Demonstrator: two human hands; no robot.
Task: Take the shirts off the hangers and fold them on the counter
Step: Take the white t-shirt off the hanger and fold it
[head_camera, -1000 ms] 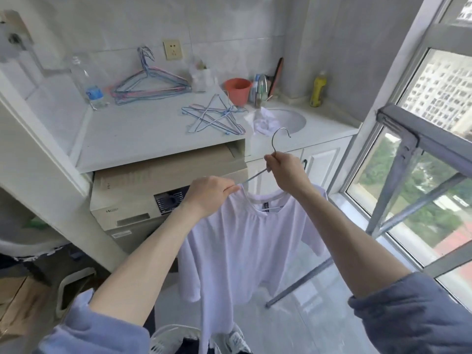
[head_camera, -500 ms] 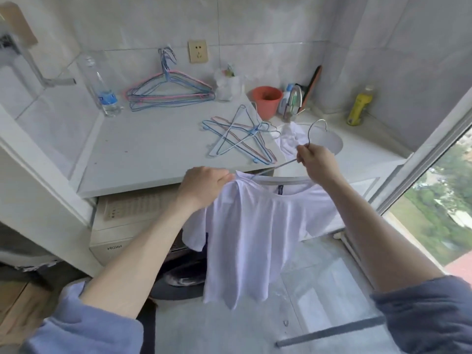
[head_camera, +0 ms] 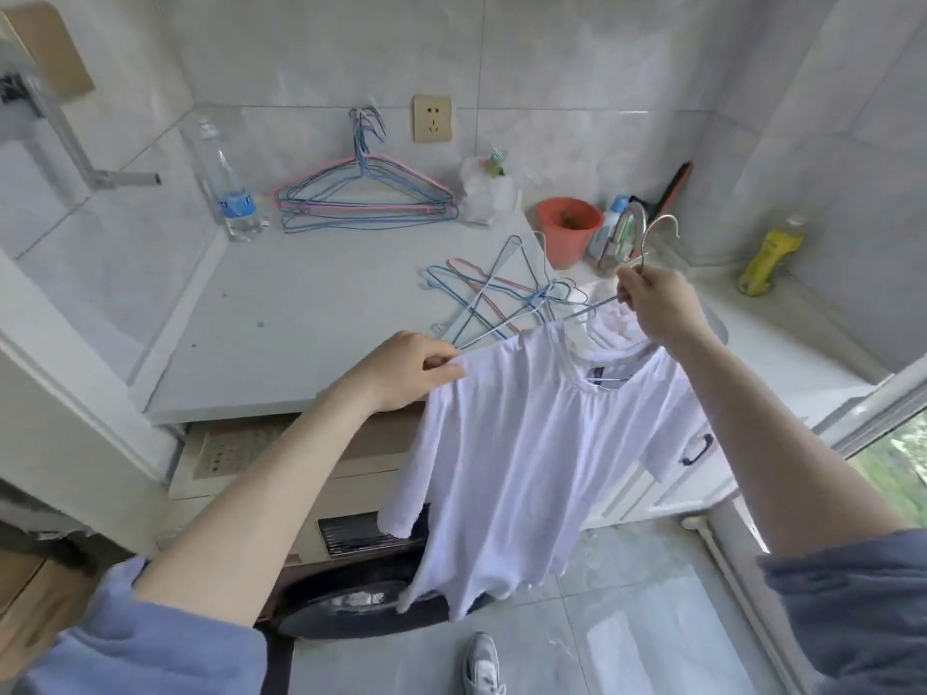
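Two hands of ours are on the one white shirt (head_camera: 526,443). A second ago it hung over the floor by the window, and now we have swung it round to hang at the front edge of the counter (head_camera: 301,313), above the washing machine (head_camera: 351,494). Our left hand (head_camera: 401,371) pinches the shirt's shoulder between thumb and curled fingers and has drawn it out leftward, so cloth that drooped earlier now stretches wide. The wire hanger (head_camera: 592,309) has tipped: one arm shows bare above the collar, while the other, we judge, still sits hidden inside the shirt. Our right hand (head_camera: 657,308) is clamped round the hanger's neck just under the hook, carried further over the counter than before. We take this to mean the hanger is partly worked out through the neck. The shirt is not yet lying on the counter, and no folding has begun. As for writing, the water bottle (head_camera: 228,193) at the back left wears a blue label too blurred to read. The washing machine's panel shows no legible brand, the dark neck tag (head_camera: 604,376) gives us no letters, and the yellow bottle (head_camera: 765,258) at the far right is equally unreadable.
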